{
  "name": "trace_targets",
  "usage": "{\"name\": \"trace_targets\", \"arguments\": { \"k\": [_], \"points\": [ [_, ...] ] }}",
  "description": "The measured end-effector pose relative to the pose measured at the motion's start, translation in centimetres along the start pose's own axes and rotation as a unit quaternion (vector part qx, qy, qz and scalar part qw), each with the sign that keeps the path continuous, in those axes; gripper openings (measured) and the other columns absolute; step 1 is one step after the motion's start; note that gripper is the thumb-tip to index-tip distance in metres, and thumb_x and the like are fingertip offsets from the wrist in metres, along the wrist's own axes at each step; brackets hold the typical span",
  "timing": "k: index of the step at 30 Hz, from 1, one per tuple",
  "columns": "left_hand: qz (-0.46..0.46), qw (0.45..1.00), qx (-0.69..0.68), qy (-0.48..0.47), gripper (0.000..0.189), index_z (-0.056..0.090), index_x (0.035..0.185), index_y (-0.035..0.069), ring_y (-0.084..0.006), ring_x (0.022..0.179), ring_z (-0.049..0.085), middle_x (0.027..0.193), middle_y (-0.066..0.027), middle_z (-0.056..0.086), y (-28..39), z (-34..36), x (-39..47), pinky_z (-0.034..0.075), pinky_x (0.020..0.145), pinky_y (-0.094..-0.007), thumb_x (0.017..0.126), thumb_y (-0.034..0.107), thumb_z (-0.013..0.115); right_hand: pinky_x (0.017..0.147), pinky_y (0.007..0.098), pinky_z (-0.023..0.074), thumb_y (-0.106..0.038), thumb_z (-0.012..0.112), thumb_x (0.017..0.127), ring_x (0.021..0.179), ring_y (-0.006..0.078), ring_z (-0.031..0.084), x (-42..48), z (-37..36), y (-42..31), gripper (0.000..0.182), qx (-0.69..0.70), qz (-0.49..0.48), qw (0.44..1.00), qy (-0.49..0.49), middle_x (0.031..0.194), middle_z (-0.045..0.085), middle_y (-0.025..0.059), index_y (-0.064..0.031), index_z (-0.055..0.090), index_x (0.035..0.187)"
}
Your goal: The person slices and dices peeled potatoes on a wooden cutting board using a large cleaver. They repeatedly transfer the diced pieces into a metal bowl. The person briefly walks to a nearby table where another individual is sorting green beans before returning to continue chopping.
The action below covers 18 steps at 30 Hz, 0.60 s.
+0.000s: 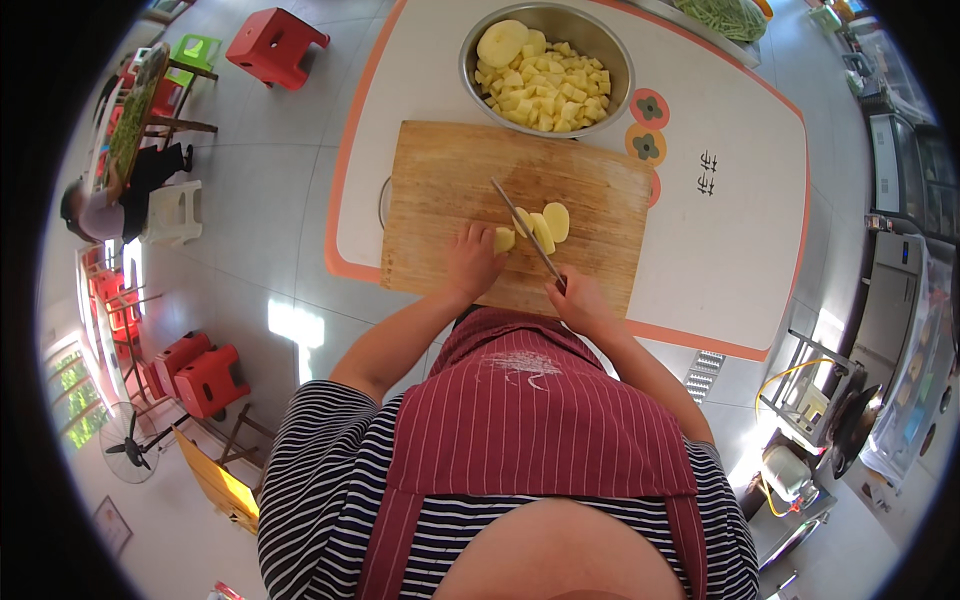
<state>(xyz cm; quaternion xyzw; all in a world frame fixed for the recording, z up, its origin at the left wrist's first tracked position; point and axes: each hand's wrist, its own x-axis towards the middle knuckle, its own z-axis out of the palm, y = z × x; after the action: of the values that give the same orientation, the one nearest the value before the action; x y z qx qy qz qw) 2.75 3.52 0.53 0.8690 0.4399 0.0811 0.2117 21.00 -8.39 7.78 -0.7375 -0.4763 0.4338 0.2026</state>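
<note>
My left hand (474, 259) presses a piece of peeled potato (504, 240) against the wooden cutting board (450, 172), with its fingers bent over it. In my right hand (585, 300) is the dark handle of a kitchen knife (525, 229). Its blade, seen nearly edge-on, slants up and left across the board, just right of the held potato. Several potato slices (556, 223) lean or lie on the right side of the blade. Beyond the board, a steel bowl (469, 82) holds many potato cubes (551, 90) and a whole peeled potato (502, 43).
The board lies on a white table (720, 262) with an orange rim. A bag of green beans (724, 19) is at the far edge. On the floor stand a red stool (276, 46) and more red stools (212, 380). A seated person (112, 206) works at a table on the left.
</note>
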Motion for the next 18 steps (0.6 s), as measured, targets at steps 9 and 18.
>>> {"name": "trace_targets", "arguments": {
  "k": [9, 18],
  "points": [
    [0.053, 0.993, -0.041, 0.095, 0.047, 0.053, 0.118, 0.004, -0.0338, 0.099, 0.053, 0.11, -0.0139, 0.054, -0.7, 1.6, -2.2, 0.044, 0.085, -0.0431, 0.074, 0.013, 0.067, 0.074, 0.0484, 0.0477, -0.026, 0.058, 0.088, 0.083, 0.0423, 0.061, -0.7, 1.4, 0.9, 0.033, -0.069, 0.02, 0.997, -0.023, 0.088, 0.065, 0.0243, 0.0007, 0.057, 0.106],
    [0.08, 0.991, -0.061, 0.094, 0.04, 0.058, 0.113, 0.002, -0.033, 0.097, 0.054, 0.11, -0.0144, 0.055, -0.9, 1.6, -2.0, 0.047, 0.084, -0.0412, 0.075, 0.009, 0.066, 0.074, 0.0519, 0.047, -0.027, 0.057, 0.087, 0.083, 0.0436, 0.061, -0.3, 2.2, 1.5, 0.028, -0.088, 0.045, 0.995, -0.021, 0.087, 0.065, 0.0241, -0.0018, 0.056, 0.1]
  ]
}}
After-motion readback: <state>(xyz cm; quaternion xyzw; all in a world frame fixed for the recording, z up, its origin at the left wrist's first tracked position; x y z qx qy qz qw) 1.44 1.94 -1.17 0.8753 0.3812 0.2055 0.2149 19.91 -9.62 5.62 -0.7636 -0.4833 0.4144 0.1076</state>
